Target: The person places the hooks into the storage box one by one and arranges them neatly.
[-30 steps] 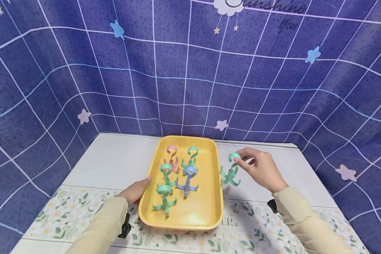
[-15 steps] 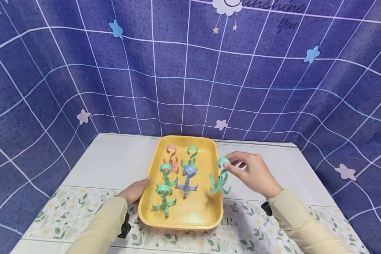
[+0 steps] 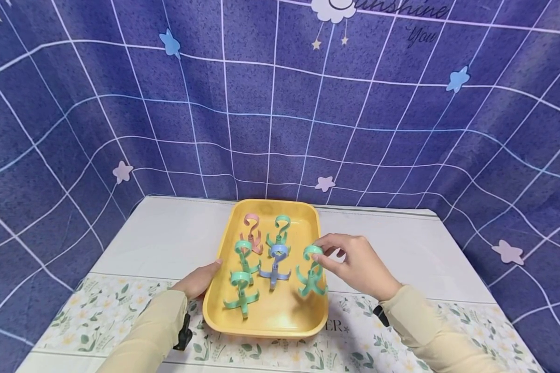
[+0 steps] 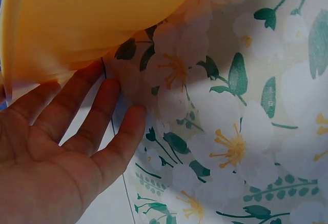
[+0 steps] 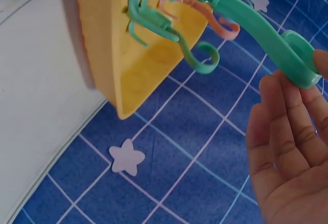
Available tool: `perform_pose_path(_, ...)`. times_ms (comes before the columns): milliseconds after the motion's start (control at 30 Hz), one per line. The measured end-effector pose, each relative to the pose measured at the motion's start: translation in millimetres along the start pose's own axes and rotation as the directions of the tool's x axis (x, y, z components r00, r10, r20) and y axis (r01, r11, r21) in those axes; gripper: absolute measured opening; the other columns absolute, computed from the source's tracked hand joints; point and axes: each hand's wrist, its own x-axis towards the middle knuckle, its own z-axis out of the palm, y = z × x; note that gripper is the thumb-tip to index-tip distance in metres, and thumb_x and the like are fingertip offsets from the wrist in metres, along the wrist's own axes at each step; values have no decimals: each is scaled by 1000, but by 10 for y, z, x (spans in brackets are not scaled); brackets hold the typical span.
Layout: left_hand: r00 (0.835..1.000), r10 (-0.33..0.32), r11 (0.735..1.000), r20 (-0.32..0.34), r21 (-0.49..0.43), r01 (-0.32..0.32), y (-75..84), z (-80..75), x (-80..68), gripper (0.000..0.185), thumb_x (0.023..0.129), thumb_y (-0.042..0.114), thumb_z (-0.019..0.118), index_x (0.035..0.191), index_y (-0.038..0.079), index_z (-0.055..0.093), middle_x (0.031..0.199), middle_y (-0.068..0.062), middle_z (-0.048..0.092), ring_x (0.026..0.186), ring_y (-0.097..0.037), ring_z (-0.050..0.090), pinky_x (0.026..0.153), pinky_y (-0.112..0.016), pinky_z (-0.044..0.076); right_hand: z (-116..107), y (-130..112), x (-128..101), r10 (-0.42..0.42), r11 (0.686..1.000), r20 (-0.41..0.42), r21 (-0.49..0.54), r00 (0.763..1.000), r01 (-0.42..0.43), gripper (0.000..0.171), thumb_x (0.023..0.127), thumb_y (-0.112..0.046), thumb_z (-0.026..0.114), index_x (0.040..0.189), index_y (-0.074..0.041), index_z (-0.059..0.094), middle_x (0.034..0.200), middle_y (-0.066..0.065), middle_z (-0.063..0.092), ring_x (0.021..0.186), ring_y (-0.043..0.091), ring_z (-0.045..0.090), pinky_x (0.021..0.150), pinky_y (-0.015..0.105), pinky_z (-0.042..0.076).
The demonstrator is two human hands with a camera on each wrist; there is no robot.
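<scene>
The right hand point(image 3: 357, 261) pinches a green four-pronged hanging hook point(image 3: 311, 284) by its curled top loop, thumb on one side and fingertips on the other. Its prongs hang over the right part of the yellow tray point(image 3: 284, 320). In the right wrist view the held hook point(image 5: 261, 34) slants down from the tray to the fingers. The left hand point(image 3: 197, 281) holds the tray's left side, thumb at the rim. In the left wrist view, extended fingers point(image 4: 84, 126) reach to the tray's underside. A blue hook point(image 3: 274, 273) stands mid-tray, nearest the held one.
Also upright in the tray are a pink hook point(image 3: 251, 238) and several green ones, including a front-left green hook point(image 3: 241, 299). The table has a white cloth point(image 3: 392, 233) with a floral band. A blue grid-patterned curtain point(image 3: 252, 124) hangs behind it.
The right hand has carried the green hook leftward and toward the person, from beside the tray to over its right part. The left hand and the tray stay in place.
</scene>
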Motion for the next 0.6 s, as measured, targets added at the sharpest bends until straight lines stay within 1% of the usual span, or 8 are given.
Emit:
perform_pose_path(167, 1000, 6, 1000, 4, -3, -6, 17, -2, -20, 61, 113, 37, 19, 133, -12, 52, 92, -10, 70, 80, -22, 71, 73, -37, 59, 88, -55, -2, -22, 1000, 22, 18, 1000, 21, 11, 94, -21, 76, 104, -18, 77, 97, -12, 73, 84, 4, 65, 68, 27, 52)
perform_pose_path(467, 1000, 2, 1000, 3, -3, -2, 11, -4, -17, 61, 113, 37, 20, 133, -11, 52, 93, -10, 70, 81, -22, 71, 74, -39, 58, 276, -158, 4, -23, 999, 51, 45, 998, 21, 12, 94, -20, 76, 105, -16, 78, 98, -9, 73, 83, 5, 63, 67, 25, 53)
perform_pose_path(600, 1000, -7, 1000, -1, 5, 7, -5, -3, 5, 61, 113, 37, 20, 133, -10, 52, 95, -9, 70, 82, -21, 70, 77, -38, 58, 352, -201, 14, -21, 998, 63, 58, 998, 18, 13, 94, -22, 76, 105, -15, 78, 99, -7, 74, 83, 6, 64, 67, 24, 53)
